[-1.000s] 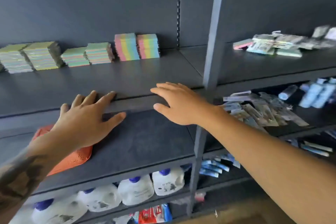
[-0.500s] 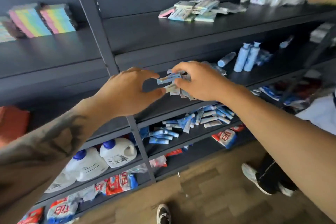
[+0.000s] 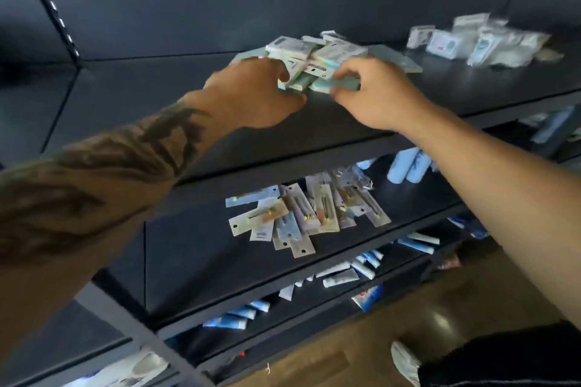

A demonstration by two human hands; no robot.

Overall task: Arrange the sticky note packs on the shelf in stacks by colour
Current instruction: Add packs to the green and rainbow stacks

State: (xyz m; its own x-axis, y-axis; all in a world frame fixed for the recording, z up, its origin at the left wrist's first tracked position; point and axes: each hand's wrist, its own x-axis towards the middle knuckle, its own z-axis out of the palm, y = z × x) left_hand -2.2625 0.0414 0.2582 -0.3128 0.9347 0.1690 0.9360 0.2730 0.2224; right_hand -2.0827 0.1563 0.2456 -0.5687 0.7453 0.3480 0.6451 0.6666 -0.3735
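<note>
A loose heap of sticky note packs point(image 3: 317, 55), pale green and iridescent, lies on the dark upper shelf point(image 3: 157, 104). My left hand point(image 3: 257, 94) reaches into the heap's left side, its fingers curled round the nearest packs. My right hand point(image 3: 374, 94) is at the heap's right front and pinches a pale green pack point(image 3: 341, 85) between thumb and fingers. Both forearms stretch up from the lower corners. The frame is blurred, so the fingertips are unclear.
A second pile of white packets point(image 3: 478, 41) sits further right on the same shelf. The shelf below holds scattered carded items point(image 3: 301, 217) and blue bottles point(image 3: 408, 166). Lower shelves carry blue tubes point(image 3: 345, 273). A grey upright post point(image 3: 125, 314) stands at lower left.
The view swung right and up from the sorted rainbow stacks. Both hands rose from the carded items on the lower shelf to the heap of packs on the upper shelf.
</note>
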